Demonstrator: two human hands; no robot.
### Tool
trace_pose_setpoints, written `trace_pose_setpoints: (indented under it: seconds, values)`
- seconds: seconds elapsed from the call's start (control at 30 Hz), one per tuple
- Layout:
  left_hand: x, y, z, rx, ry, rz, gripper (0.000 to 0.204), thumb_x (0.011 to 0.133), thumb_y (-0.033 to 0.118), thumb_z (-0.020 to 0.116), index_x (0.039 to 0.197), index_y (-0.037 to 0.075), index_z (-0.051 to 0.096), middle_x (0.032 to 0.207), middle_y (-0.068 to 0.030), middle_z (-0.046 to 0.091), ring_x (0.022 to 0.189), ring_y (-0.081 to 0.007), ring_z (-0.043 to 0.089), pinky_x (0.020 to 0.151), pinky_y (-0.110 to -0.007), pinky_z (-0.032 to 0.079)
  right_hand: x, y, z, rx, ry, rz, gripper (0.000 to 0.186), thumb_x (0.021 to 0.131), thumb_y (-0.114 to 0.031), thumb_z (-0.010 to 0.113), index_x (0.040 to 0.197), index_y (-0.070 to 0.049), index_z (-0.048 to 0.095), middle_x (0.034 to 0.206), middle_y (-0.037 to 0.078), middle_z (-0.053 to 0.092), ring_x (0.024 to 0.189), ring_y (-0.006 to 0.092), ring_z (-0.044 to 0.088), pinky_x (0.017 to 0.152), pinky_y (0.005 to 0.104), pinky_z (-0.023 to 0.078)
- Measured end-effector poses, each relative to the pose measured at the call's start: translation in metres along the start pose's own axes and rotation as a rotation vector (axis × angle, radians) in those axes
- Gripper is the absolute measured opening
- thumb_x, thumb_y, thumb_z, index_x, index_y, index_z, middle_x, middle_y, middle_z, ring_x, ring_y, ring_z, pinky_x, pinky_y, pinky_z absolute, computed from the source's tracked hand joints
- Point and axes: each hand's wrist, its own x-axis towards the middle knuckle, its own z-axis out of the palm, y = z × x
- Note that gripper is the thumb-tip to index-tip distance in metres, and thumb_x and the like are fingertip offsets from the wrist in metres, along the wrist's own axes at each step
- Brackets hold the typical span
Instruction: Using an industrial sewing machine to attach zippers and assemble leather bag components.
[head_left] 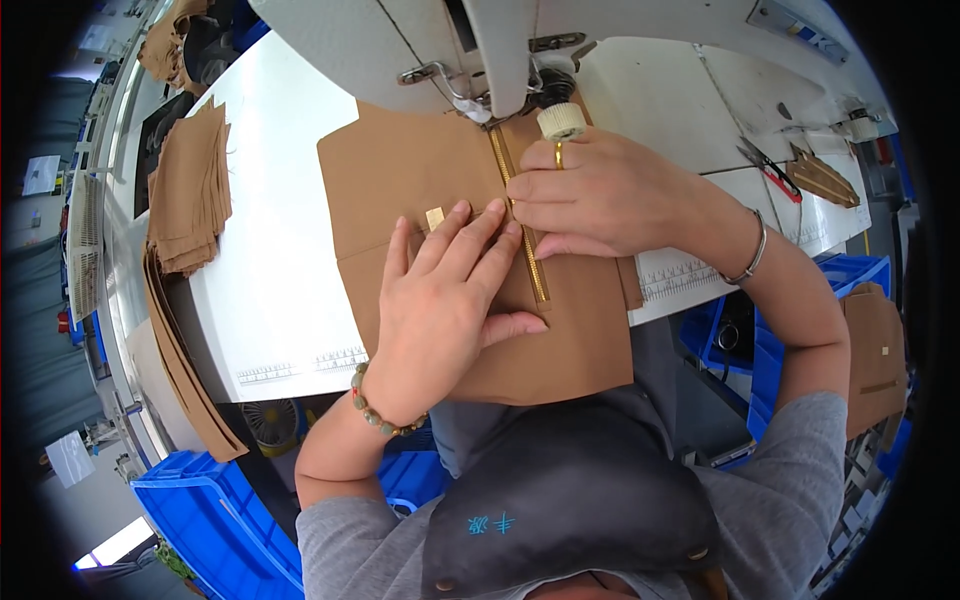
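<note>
A brown fabric panel point(400, 170) lies under the sewing machine head point(420, 50) and hangs over the table's near edge. A gold-toothed zipper point(536, 270) runs down the panel from the presser foot area. My left hand point(440, 290) rests flat on the panel left of the zipper, its fingers spread. My right hand point(605, 195) is on the panel's right side, fingers bent and close together with their tips at the zipper's edge and the thumb below. What lies under its palm is hidden. A small pale tab point(435, 218) shows beyond my left fingertips.
Stacked brown pieces point(190, 190) lie at the table's left, with long brown strips point(190, 350) over its edge. Red-handled thread snips point(772, 170) and a brown zippered piece point(825, 180) lie at the right. Blue bins point(215, 510) stand below; another brown panel point(875, 350) hangs far right.
</note>
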Motion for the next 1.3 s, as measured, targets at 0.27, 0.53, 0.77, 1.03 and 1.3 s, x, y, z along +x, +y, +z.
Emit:
trace_pose_setpoints:
  seconds: [0.27, 0.53, 0.77, 1.03, 1.3]
  values:
    - [0.0, 0.0, -0.001, -0.012, -0.002, -0.017, 0.083, 0.067, 0.06, 0.08, 0.136, 0.015, 0.068, 0.148, -0.0034, 0.061, 0.139, -0.0291, 0.055, 0.115, -0.059, 0.038, -0.006, 0.0, -0.001, -0.06, -0.048, 0.007, 0.038, 0.088, -0.039, 0.075, 0.114, -0.012, 0.069, 0.121, 0.0, 0.067, 0.114, 0.0224, 0.062, 0.083, 0.0362, 0.054]
    - [0.001, 0.0, 0.0, -0.019, 0.002, -0.005, 0.084, 0.066, 0.06, 0.081, 0.135, 0.013, 0.068, 0.147, -0.0036, 0.062, 0.138, -0.029, 0.056, 0.116, -0.058, 0.038, 0.001, 0.005, 0.006, 0.035, 0.007, -0.035, 0.031, 0.085, -0.036, 0.077, 0.103, -0.013, 0.067, 0.103, -0.002, 0.065, 0.108, 0.0205, 0.059, 0.096, 0.0381, 0.048]
    - [0.0, 0.0, 0.001, -0.023, 0.0, -0.024, 0.089, 0.065, 0.061, 0.08, 0.138, 0.013, 0.064, 0.147, -0.0041, 0.061, 0.138, -0.0286, 0.055, 0.116, -0.059, 0.038, 0.0, 0.006, 0.007, 0.049, 0.001, -0.044, 0.03, 0.087, -0.037, 0.075, 0.103, -0.013, 0.068, 0.103, -0.002, 0.064, 0.107, 0.0201, 0.06, 0.095, 0.0375, 0.048]
    - [0.0, -0.002, 0.001, -0.042, 0.002, 0.013, 0.083, 0.076, 0.06, 0.073, 0.138, 0.007, 0.064, 0.149, -0.0072, 0.058, 0.136, -0.0296, 0.055, 0.112, -0.06, 0.039, -0.002, -0.003, 0.005, -0.027, -0.004, 0.005, 0.034, 0.085, -0.04, 0.075, 0.102, -0.011, 0.068, 0.11, 0.0, 0.065, 0.107, 0.0213, 0.061, 0.093, 0.0377, 0.05]
    - [0.003, -0.003, -0.001, -0.035, -0.007, 0.024, 0.087, 0.07, 0.062, 0.077, 0.14, 0.011, 0.064, 0.15, -0.0049, 0.059, 0.136, -0.0314, 0.055, 0.116, -0.056, 0.037, -0.017, -0.045, -0.005, -0.018, -0.008, 0.25, 0.06, 0.076, -0.043, 0.081, 0.118, -0.001, 0.07, 0.129, 0.009, 0.066, 0.119, 0.0295, 0.061, 0.102, 0.0432, 0.051]
